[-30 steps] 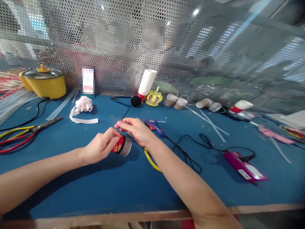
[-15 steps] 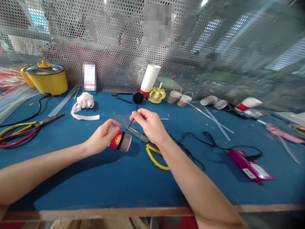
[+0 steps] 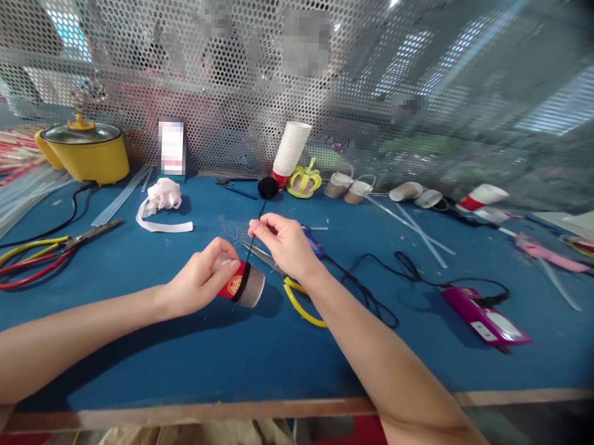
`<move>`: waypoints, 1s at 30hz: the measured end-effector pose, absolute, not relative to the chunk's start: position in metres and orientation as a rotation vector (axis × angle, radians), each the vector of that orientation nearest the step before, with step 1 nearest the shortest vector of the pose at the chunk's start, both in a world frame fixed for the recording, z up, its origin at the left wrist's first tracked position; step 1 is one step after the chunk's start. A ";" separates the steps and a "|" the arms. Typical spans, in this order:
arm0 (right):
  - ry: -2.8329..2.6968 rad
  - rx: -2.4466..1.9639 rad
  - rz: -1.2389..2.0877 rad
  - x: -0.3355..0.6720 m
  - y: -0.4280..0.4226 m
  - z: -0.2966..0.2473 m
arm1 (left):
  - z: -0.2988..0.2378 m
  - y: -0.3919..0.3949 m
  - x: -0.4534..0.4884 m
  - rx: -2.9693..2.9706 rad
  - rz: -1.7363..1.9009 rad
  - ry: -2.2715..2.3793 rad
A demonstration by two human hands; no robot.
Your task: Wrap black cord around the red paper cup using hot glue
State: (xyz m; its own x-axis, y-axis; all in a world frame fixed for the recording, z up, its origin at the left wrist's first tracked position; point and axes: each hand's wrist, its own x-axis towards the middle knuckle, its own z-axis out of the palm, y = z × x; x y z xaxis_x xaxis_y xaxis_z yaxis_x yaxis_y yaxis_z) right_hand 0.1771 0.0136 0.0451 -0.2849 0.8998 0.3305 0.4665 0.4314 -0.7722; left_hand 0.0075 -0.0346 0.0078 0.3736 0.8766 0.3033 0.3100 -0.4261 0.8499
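Cup [image 3: 252, 288] shifted R; L hand [image 3: 198, 276] on it; R hand [image 3: 286, 246] pinching blk yarn [image 3: 250, 249]

Head-worn view, forward and downward.

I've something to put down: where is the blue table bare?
Bare: between the held cup and the table's front edge; right of the right forearm, nearer than the purple power strip. Crowded: the back, along the mesh screen, with cups and a yellow pot.

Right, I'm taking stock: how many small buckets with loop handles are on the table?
2: the left bucket just right of the yellow crown-shaped piece, and the right bucket beside it, both near the mesh screen. Any hidden behind other things wouldn't show.
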 end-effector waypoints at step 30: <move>-1.991 -1.249 0.907 0.172 0.018 0.031 | 0.011 -0.039 0.005 1.902 1.264 0.912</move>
